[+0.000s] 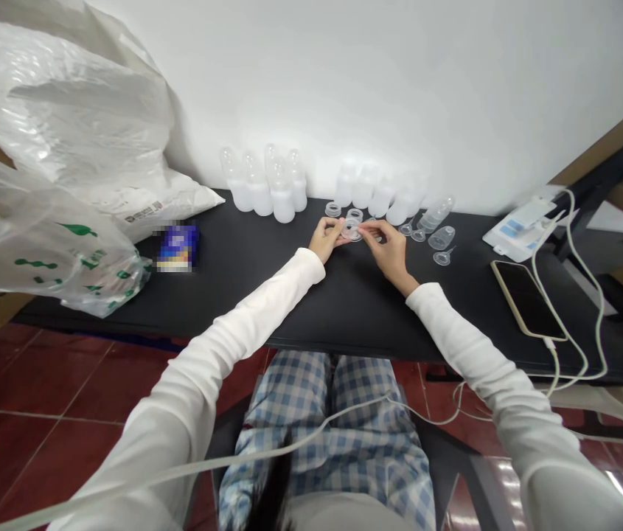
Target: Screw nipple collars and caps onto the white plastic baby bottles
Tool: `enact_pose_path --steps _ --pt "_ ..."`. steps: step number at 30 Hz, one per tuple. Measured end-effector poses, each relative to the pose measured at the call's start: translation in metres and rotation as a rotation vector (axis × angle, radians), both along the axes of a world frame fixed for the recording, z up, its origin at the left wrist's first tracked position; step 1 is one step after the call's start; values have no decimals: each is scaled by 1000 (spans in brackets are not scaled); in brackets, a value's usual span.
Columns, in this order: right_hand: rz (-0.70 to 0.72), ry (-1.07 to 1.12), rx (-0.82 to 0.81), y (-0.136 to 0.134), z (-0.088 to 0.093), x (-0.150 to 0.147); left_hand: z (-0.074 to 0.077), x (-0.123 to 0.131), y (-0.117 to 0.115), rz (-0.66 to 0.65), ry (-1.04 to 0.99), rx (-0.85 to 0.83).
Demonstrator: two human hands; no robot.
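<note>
Near the middle of the frame, at the far edge of a black tabletop (223,295), a transparent plastic ring (351,228) was held up just above the surface between both hands. It was round, so it had no clear long axis, and its flat face was tilted up toward the camera; a second ring may have lain against it, but the view was too small to tell. The left hand (325,238) came in from the lower left, its white sleeve (245,328) stretched along a forearm that angled up and inward, and its fingers (340,234) closed on the ring's left side. The right hand (388,247) came in from the lower right with the wrist raised, and its fingertips (363,231) pinched the ring's right side, so the ring sat between the two grips. Just behind the hands lay more transparent rings (332,209), with rows of baby bottles (263,184) standing against the white wall beyond. Transparent funnel-shaped pieces (442,237) lay just beside the right hand, and a smartphone (526,300) with a charging cable rested farther right, while plastic bags (51,103) were heaped at the upper left of the frame.
</note>
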State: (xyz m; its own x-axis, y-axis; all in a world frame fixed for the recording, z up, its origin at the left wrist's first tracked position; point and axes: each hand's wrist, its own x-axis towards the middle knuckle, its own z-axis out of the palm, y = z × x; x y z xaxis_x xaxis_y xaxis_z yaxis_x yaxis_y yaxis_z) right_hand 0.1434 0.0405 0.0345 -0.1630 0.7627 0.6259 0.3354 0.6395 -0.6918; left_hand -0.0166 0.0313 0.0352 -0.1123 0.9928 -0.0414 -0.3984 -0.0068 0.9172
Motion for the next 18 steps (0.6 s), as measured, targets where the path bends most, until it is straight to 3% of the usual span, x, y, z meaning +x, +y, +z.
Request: enact_pose_path --steps 4,10,18 --pt "-34 -32 -12 6 0 -3 -3 0 0 -42 25 81" --pt "-166 -151 93 18 -5 -9 -14 0 3 -69 116 114" --pt "-121 -75 -54 21 -15 -7 -17 1 3 -43 139 123"
